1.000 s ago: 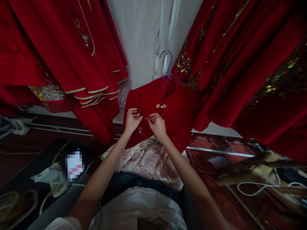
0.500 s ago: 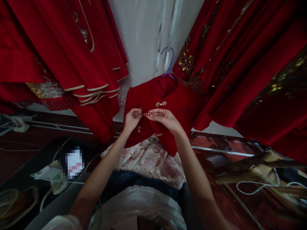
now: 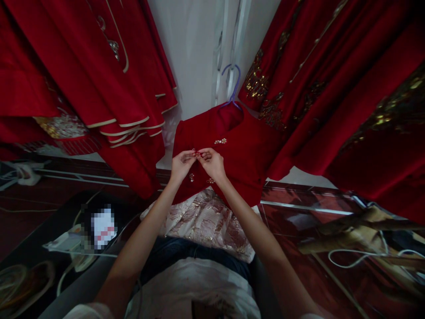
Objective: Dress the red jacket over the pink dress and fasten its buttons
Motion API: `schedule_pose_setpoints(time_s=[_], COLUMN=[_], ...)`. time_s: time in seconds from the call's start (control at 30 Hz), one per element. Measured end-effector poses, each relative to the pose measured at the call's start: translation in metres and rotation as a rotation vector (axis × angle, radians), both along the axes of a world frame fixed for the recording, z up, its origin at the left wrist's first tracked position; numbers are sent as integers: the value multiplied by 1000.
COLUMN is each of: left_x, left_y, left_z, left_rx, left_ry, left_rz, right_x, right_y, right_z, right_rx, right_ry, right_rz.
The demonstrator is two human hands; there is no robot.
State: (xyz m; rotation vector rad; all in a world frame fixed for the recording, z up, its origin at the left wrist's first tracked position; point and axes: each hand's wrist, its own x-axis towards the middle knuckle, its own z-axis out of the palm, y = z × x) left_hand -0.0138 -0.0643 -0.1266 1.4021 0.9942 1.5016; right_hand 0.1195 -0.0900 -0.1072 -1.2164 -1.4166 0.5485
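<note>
A short red jacket [image 3: 245,150] hangs in front of me on a purple hanger [image 3: 236,84]. My left hand [image 3: 181,165] pinches its left front edge at the middle beaded frog fastener [image 3: 197,154]. From the other side, my right hand [image 3: 213,165] grips the fastener's other half, and the fingertips of both hands meet there. Whether the two halves are hooked together is hidden by the fingers. Above sits a beaded fastener [image 3: 220,141] that looks joined. Below, a left fastener half [image 3: 191,177] and a right fastener half [image 3: 210,180] lie apart.
Pale gold-patterned brocade [image 3: 199,217] lies across my lap. Red garments with light piping [image 3: 133,102] hang at left, and sequined red garments [image 3: 312,106] at right. A dark table [image 3: 66,217] stands at lower left. Wooden pieces and a white cable [image 3: 352,260] are at right.
My right hand has moved left, drawing the jacket's right front panel toward my left hand. The lower fastener halves are closer together. My left hand has barely moved.
</note>
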Motion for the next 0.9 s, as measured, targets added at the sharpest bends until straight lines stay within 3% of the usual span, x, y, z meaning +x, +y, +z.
schedule_pose_setpoints(time_s=[0.43, 0.6, 0.9], left_x=[-4, -10, -13], left_y=[3, 6, 5], left_z=[1, 3, 6], left_rx=[38, 149, 214], left_ry=[61, 251, 359], left_rz=[-6, 37, -72], right_x=[-2, -3, 1], right_y=[1, -4, -4], right_z=[-7, -8, -5], right_rx=[78, 110, 90], right_ry=[-101, -168, -222], right_rz=[-71, -117, -108])
